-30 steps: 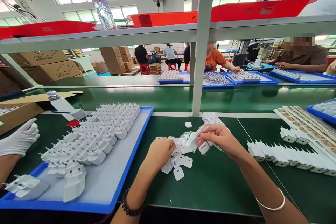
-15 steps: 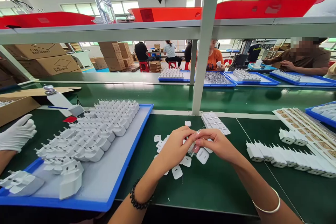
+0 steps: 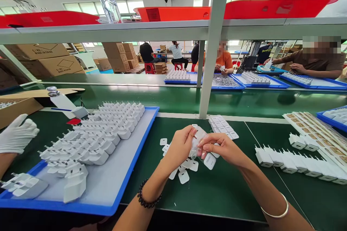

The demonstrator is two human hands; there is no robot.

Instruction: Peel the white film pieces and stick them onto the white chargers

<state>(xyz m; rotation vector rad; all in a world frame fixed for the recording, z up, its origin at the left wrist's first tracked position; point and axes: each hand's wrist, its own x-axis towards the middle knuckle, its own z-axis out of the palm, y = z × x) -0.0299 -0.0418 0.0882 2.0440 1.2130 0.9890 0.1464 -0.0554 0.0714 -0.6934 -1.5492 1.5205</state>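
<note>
Between my two hands is a crinkled piece of clear plastic; I cannot tell whether it is a bag or a film. My left hand pinches its left side between thumb and fingers. From the right, the fingertips of my right hand are closed on its lower edge. Loose white square charger covers lie on the green bench below and around my hands, some hidden by them. One cover with a port slot rests just under my right fingers. Behind it lies a block of white covers in rows.
At left, a blue-rimmed tray carries many white plug chargers. A co-worker's gloved hand is beyond it. More chargers line up at right beside stacked cards. A shelf post rises ahead.
My hands have moved slightly apart, and more of the clear plastic shows between them. My left hand has turned more upright. The co-worker's gloved hand has shifted slightly.
</note>
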